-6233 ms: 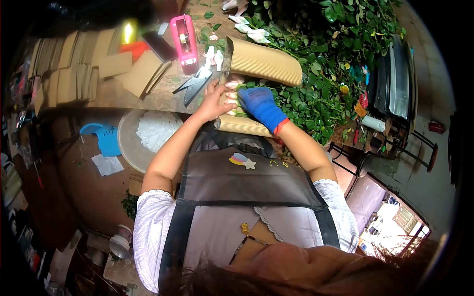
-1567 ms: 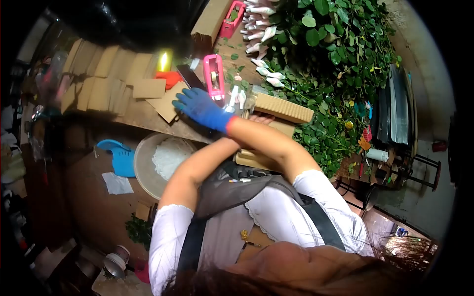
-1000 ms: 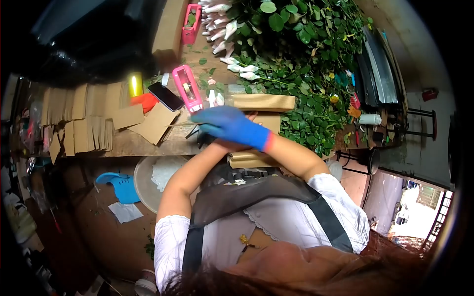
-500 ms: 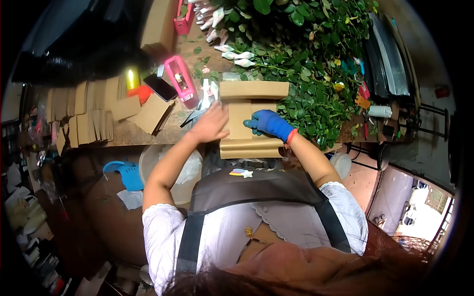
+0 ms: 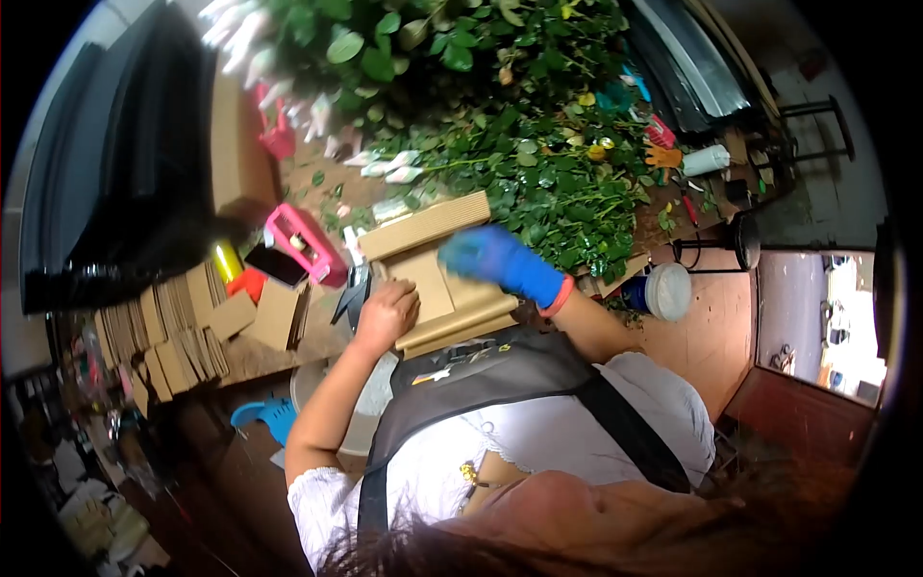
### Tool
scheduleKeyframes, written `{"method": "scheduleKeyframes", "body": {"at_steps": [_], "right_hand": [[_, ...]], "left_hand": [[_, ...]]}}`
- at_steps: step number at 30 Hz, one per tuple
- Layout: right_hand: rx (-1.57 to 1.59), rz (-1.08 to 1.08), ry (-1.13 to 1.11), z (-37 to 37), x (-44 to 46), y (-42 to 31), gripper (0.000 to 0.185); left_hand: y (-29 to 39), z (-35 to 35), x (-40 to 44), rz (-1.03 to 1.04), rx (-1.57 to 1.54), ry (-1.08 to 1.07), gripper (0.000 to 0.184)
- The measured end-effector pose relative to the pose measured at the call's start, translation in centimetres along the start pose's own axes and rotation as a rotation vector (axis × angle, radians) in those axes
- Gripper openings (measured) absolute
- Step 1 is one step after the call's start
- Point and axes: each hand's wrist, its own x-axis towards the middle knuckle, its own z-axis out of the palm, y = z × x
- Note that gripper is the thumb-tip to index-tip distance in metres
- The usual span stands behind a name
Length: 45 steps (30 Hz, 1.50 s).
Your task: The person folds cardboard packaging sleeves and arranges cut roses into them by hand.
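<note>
A piece of tan cardboard (image 5: 428,284) lies at the bench's near edge. A corrugated cardboard strip (image 5: 428,225) runs along its far side and a rounded cardboard fold (image 5: 460,322) along its near side. My bare left hand (image 5: 392,313) rests at the left edge of the cardboard, its fingers curled closed on that edge. In a blue glove, my right hand (image 5: 481,258) is over the right part of the cardboard; motion smears its fingers. Scissors with dark handles (image 5: 352,300) lie just left of the cardboard, partly hidden.
Leafy rose stems (image 5: 538,183) with white-wrapped heads (image 5: 389,165) cover the bench beyond. A pink tape dispenser (image 5: 306,245), a dark phone (image 5: 276,265), a yellow roll (image 5: 227,260) and stacked cardboard pieces (image 5: 178,322) sit to the left. A white bucket (image 5: 667,291) stands at right.
The view has turned, so the bench looks tilted. My left hand has gone from lying flat to curled at the cardboard's left edge. My gloved right hand has shifted and blurred.
</note>
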Motion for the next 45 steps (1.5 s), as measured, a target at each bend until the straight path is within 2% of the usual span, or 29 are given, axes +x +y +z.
{"method": "scheduleKeyframes", "body": {"at_steps": [1,2,3,4,5,8,11,14,15,18,19,22,23,26,27,28,30,32,33,34,35,36,38,39,40,42,44,45], "right_hand": [[0.0,0.074,0.16,-2.7,0.5,-0.6,0.033],[-0.011,-0.199,0.435,-4.8,2.0,1.0,0.031],[0.001,-0.086,0.594,-7.0,3.6,1.7,0.028],[-0.311,-0.102,0.745,-9.0,5.3,3.4,0.028],[-0.546,-0.06,0.761,-10.5,7.9,7.9,0.029],[-1.24,0.273,0.505,-11.1,10.9,13.8,0.031],[-1.027,0.2,0.442,-13.5,10.7,12.3,0.029],[-0.896,-0.402,0.925,-15.6,7.7,8.3,0.027],[-0.956,-0.416,0.957,-15.6,6.9,8.0,0.023],[-0.708,-0.432,0.807,-17.2,4.4,7.1,0.026],[-0.747,-0.494,0.876,-17.6,2.8,4.2,0.027],[-0.727,-0.394,0.874,-16.8,1.5,3.5,0.027],[-0.766,-0.415,0.768,-17.0,1.2,4.6,0.029],[-0.664,-0.647,0.948,-15.5,0.2,1.4,0.03],[-0.534,-0.47,0.86,-14.8,-0.1,0.5,0.029],[-0.545,-0.414,0.765,-15.0,0.4,0.0,0.03],[-0.799,-0.669,0.859,-14.4,1.5,0.7,0.03],[-0.677,-0.829,0.82,-12.6,1.5,-3.2,0.041],[-0.715,-0.776,0.798,-12.0,2.6,-3.3,0.042],[-0.95,-0.658,0.657,-12.4,4.5,-1.3,0.042],[-0.983,-0.514,0.606,-12.3,5.1,-0.2,0.04],[-1.021,-0.386,0.564,-12.8,5.9,-0.2,0.038],[-0.972,-0.47,0.59,-11.7,5.2,-3.5,0.034],[-0.884,-0.757,0.771,-11.4,6.6,-1.5,0.031],[-0.932,-0.562,0.669,-11.5,7.1,-0.9,0.029],[-0.995,-0.422,0.583,-11.9,7.1,-0.1,0.027],[-0.858,-0.672,0.615,-11.2,5.8,-1.3,0.03],[-0.874,-0.776,0.728,-11.0,5.8,-0.9,0.035]], "left_hand": [[0.1,0.0,0.1,-0.018,-0.014,-0.004,0.016],[0.2,0.0,0.2,-0.033,-0.03,-0.012,0.016],[0.2,0.1,0.4,-0.009,-0.03,0.022,0.013],[0.4,0.0,0.5,-0.014,-0.034,0.026,0.011],[0.5,0.1,0.5,-0.011,-0.037,0.026,0.011],[0.5,0.1,0.5,-0.028,-0.038,0.015,0.011],[0.6,-0.2,0.7,-0.036,-0.046,0.009,0.012],[0.6,0.4,0.1,-0.085,-0.063,0.01,0.015],[0.7,0.4,0.2,-0.081,-0.066,0.02,0.015],[0.5,0.0,-0.3,-0.071,-0.074,0.004,0.015],[0.4,0.4,0.1,-0.075,-0.08,0.008,0.014],[1.0,-0.1,0.2,-0.087,-0.066,-0.002,0.014],[1.0,-0.4,0.3,-0.108,-0.091,-0.042,0.015],[0.5,0.2,0.0,-0.096,-0.087,-0.017,0.014],[0.8,0.0,0.1,-0.09,-0.075,0.004,0.015],[1.2,-0.4,0.1,-0.162,-0.106,-0.051,0.015],[0.3,0.0,-0.3,-0.078,-0.042,-0.043,0.015],[-0.1,0.9,-0.4,-0.03,-0.029,0.013,0.014],[0.5,0.4,-0.2,-0.073,-0.057,0.008,0.014],[1.0,-0.2,0.1,-0.106,-0.085,-0.009,0.014],[1.1,-0.4,0.2,-0.11,-0.103,-0.018,0.015],[0.2,0.0,-0.2,-0.031,-0.059,-0.019,0.015],[-0.3,1.0,-0.5,-0.035,-0.053,0.011,0.015],[-0.2,1.2,-0.8,-0.064,-0.073,-0.003,0.015],[0.4,0.5,-0.5,-0.078,-0.058,-0.012,0.016],[0.4,0.1,-0.5,-0.088,-0.09,-0.039,0.016],[-0.6,1.3,-0.7,0.018,-0.041,0.054,0.015],[-0.1,1.5,-0.5,-0.026,-0.066,0.042,0.015]]}}
